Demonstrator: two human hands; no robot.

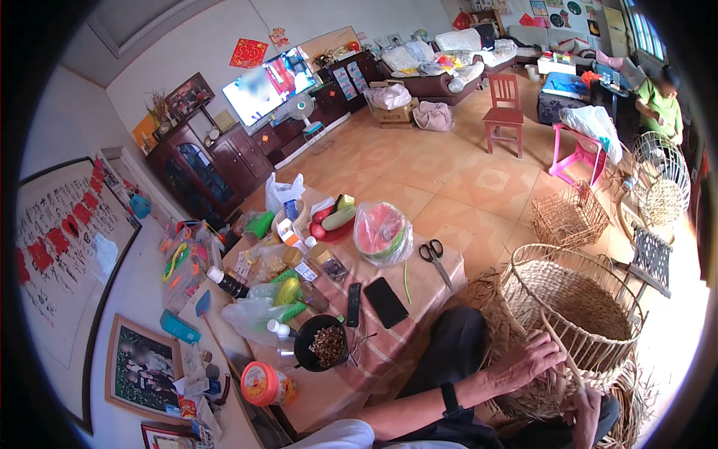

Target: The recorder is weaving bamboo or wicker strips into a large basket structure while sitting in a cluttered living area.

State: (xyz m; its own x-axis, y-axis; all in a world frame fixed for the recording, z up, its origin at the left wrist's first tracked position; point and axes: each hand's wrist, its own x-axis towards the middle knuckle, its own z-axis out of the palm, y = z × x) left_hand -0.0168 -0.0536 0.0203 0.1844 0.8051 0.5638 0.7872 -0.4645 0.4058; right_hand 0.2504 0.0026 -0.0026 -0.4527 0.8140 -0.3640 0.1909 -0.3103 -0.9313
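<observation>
A large round basket point(572, 295), woven of pale dried straw over thin ribs, leans in front of me at the lower right. Its upper ribs stand bare between the woven body and the rim. My left hand point(527, 363), with a black band on its wrist, is closed at the basket's near side, its fingers on a twisted straw strand point(558, 340). Lower down, my right hand point(583, 411) pinches the other end of that strand. Loose straw point(630, 396) hangs beside and below the basket. My dark-trousered leg is under its left side.
To the left, a cloth-covered table point(389, 337) carries scissors point(435, 262), a phone point(386, 302), a remote, a black bowl point(320, 342), wrapped watermelon point(381, 232) and jars. Beyond stand a square wicker basket point(570, 215), a red chair point(504, 116) and a person in green point(660, 108).
</observation>
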